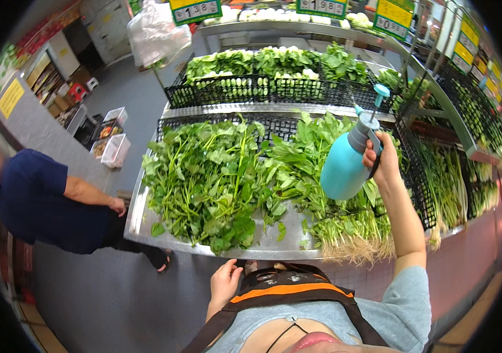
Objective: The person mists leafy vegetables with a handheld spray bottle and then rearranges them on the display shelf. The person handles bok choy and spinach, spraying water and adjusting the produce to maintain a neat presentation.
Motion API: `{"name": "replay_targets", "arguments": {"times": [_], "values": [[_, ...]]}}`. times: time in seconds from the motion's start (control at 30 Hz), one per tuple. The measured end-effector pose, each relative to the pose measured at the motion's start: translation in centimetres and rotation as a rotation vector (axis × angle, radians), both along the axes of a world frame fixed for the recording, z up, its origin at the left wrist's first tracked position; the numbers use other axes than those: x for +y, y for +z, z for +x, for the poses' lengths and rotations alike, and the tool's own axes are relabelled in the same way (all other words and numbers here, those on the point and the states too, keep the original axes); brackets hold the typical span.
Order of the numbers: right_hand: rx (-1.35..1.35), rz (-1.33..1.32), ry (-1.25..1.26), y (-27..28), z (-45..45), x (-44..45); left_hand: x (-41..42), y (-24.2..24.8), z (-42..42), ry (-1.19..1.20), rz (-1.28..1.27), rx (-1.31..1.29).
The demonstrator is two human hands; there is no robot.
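Observation:
My right hand (383, 163) grips the handle of a turquoise pump spray bottle (343, 165) with a grey collar. The bottle tilts above leafy greens with pale roots (357, 238), its nozzle (358, 108) pointing toward the back of the stand. Down by my apron (293, 291), my left hand (226, 280) hangs just short of the metal display's front edge, its fingers loosely bent and holding nothing. A wide heap of leafy green stems (215, 176) covers the left part of the metal display (273, 253).
Black plastic crates (229, 91) of bok choy stand behind. Green onions (442, 185) lie at right beside a metal rack. Price signs (321, 8) and a bundle of plastic bags (156, 35) hang overhead. At left, a person in navy (52, 198) stands near white baskets (115, 150).

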State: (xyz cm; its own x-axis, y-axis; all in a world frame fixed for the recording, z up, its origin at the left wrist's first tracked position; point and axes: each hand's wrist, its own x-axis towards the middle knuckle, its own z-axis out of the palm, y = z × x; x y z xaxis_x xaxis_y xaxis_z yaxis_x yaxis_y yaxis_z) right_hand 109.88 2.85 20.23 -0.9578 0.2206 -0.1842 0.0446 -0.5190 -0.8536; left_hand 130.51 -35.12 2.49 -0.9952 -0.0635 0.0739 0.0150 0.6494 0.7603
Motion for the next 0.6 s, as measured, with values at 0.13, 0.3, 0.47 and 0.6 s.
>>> {"name": "replay_targets", "arguments": {"times": [0.13,0.3,0.47,0.6], "values": [[-0.067,0.155,-0.024,1.5,-1.4,-2.0,-4.3,0.7,-3.7,-0.048,0.002,0.019],[-0.093,0.17,-0.068,0.8,-0.3,-6.0,-9.0,0.8,-8.5,-0.091,0.089,0.107],[-0.156,0.171,-0.102,-2.1,2.3,-10.6,-7.1,4.9,-15.2,-0.384,0.114,0.312],[-0.253,0.169,-0.066,-5.8,6.0,-11.9,-3.0,7.5,-17.8,-0.546,0.239,0.394]]}}
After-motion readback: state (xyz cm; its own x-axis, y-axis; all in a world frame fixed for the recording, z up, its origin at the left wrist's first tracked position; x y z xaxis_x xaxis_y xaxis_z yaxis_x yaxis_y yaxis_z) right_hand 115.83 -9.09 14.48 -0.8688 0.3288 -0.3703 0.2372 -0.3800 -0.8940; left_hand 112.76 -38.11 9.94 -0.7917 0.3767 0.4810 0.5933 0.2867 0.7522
